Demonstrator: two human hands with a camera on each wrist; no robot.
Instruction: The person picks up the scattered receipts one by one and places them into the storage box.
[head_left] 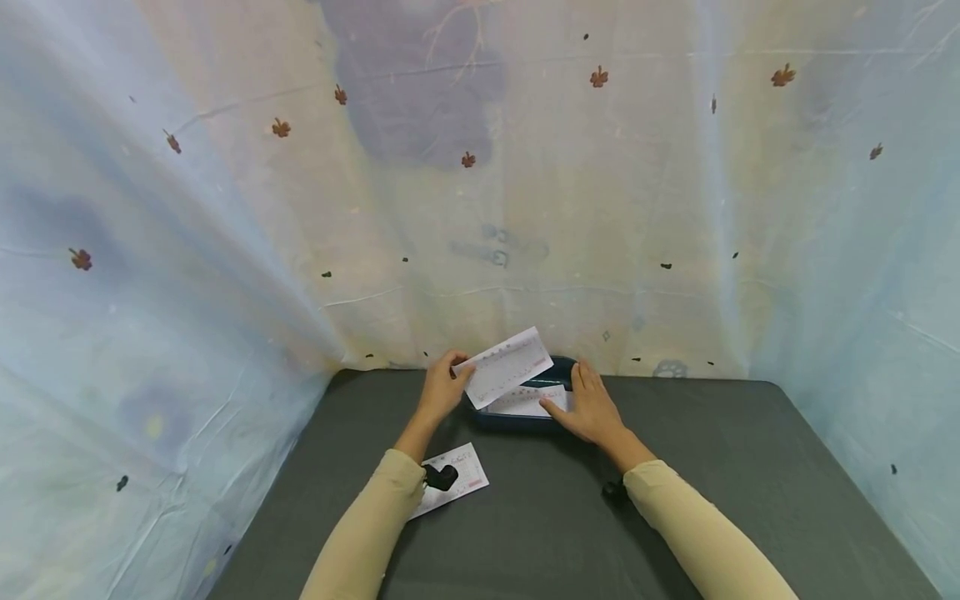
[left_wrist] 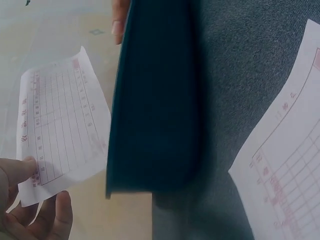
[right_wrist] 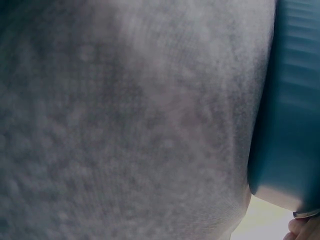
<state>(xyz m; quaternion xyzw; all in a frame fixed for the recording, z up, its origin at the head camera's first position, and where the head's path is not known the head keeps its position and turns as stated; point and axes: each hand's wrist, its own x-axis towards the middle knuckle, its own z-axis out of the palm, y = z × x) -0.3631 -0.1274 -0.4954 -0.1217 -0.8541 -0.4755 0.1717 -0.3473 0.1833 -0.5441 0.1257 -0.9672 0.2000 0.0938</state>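
Observation:
Between thumb and fingers, my left hand (head_left: pixel 444 385) pinches one end of a white printed form (head_left: pixel 510 367), tilted over a dark blue bin (head_left: pixel 517 423). Ruled columns with reddish print show on this held form (left_wrist: pixel 65 125) in the left wrist view. Inside the bin lies another printed form (head_left: pixel 528 402). My right hand (head_left: pixel 596 408) rests at the bin's right side, fingers straight along the rim and thumb stretched out over the form inside. In the right wrist view, fingertips (right_wrist: pixel 306 229) show at the rim of the bin (right_wrist: pixel 292 110).
Another printed form (head_left: pixel 461 475) lies on the dark grey table (head_left: pixel 540 517), partly behind my left sleeve and a black wrist device (head_left: pixel 441 477). A pale patterned curtain (head_left: pixel 600 208) hangs behind the table and along both sides.

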